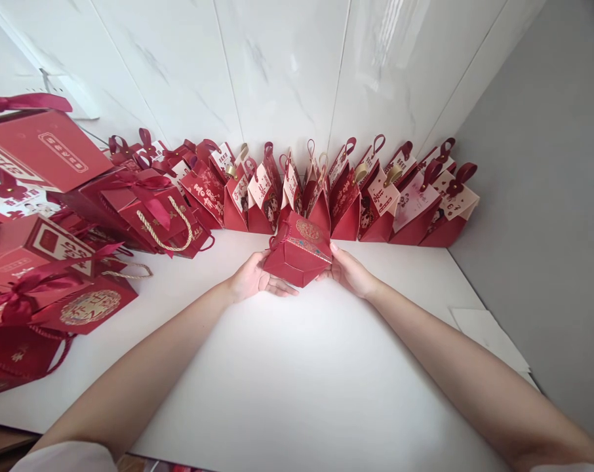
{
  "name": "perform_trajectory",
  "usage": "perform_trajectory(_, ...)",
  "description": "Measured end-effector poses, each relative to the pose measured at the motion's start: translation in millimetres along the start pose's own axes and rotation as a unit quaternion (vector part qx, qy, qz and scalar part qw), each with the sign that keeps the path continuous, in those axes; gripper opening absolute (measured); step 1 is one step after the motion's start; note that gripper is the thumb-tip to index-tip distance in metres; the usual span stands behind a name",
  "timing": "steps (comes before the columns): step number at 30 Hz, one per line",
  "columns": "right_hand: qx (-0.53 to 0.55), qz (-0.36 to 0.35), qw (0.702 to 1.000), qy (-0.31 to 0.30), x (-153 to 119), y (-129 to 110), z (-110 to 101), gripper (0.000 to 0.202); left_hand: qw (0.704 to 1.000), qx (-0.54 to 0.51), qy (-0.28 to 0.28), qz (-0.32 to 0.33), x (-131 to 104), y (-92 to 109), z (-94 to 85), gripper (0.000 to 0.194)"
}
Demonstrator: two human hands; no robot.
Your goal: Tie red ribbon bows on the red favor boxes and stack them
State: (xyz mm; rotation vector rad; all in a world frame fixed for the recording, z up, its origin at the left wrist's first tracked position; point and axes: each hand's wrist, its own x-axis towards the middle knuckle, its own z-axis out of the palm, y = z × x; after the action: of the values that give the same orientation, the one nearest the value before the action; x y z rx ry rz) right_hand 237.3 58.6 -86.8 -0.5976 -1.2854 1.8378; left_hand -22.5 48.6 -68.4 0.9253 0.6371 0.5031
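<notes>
A small red gift box [301, 259] with a gold round emblem and a patterned band is held between my two hands, tilted above the white table. My left hand [255, 275] supports its left side, thumb at the edge and fingers stretched beneath. On the other side, my right hand [352, 272] grips the box with the thumb against its corner; the remaining fingers are partly hidden under it. Just behind the box stand several red and cream gift boxes [319, 213] in rows, with ribbon loops on top.
Stacked red gift boxes [56, 154] with bows fill the table's left side, near a box with a rope handle [166, 223]. White sheets [488, 334] lie at the right edge of the white table [297, 387]. A marble-look wall [277, 72] rises behind; a grey surface [547, 216] bounds the right.
</notes>
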Motion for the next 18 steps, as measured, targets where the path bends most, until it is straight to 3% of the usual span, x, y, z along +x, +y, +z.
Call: perform_trajectory(18, -0.024, 0.017, 1.0, 0.009, 0.1, -4.0, 1.8, 0.048, 1.0, 0.007, -0.007, 0.015, 0.2, -0.7, -2.2, 0.067)
